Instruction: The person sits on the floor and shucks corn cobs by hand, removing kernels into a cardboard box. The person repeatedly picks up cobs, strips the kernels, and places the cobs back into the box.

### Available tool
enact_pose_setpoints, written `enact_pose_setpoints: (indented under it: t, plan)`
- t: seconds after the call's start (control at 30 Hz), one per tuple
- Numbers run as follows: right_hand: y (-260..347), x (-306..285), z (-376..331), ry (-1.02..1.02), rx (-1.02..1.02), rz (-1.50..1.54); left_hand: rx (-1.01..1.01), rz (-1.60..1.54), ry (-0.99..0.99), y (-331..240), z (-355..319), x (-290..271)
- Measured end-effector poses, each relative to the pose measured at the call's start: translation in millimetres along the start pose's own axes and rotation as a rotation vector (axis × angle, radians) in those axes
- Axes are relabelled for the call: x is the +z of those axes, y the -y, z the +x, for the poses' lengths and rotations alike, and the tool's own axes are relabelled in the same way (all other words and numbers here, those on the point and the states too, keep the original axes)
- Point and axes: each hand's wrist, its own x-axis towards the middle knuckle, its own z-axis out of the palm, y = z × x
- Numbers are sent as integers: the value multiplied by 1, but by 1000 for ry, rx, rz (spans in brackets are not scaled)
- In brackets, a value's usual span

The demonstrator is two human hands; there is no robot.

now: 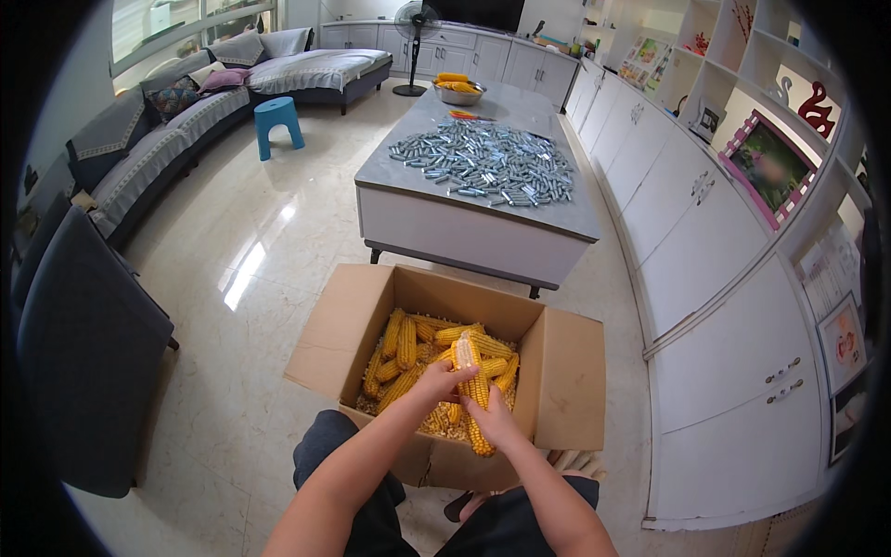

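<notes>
Between my two hands is a yellow ear of corn [477, 394], tilted over the open cardboard box [473, 297]. Its upper end shows a pale strip where kernels are gone. My left hand [438, 382] grips the ear near this upper part, thumb on the bare strip. Lower down, my right hand [496, 418] is wrapped round its right side. Beneath them in the box lie several more whole ears [406, 343] on a layer of loose kernels [440, 424]. My hands and the held ear hide part of the contents.
Beyond the box stands a grey-topped table [390, 190] bearing many small shiny cylinders [492, 162] and a metal bowl [460, 96] of corn. White cabinets [687, 251] line the right. A dark chair [88, 353], a blue stool [278, 125] and a sofa [186, 130] are at left. Pale cobs [577, 462] lie beside the box.
</notes>
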Motion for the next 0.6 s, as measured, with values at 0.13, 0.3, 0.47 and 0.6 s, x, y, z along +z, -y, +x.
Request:
enact_pose_setpoints:
  t: [0.13,0.3,0.47,0.6]
  plan:
    - [10,-4,-1,9,11,91,-29,-94,45,9,9,-7]
    - [12,-7,-2,19,15,135,-55,-188,23,12,14,-7]
    - [3,-1,-2,38,78,-113,-9,53,-100,3,6,4]
    - [-1,1,-2,51,3,43,-56,-87,-25,7,9,-4]
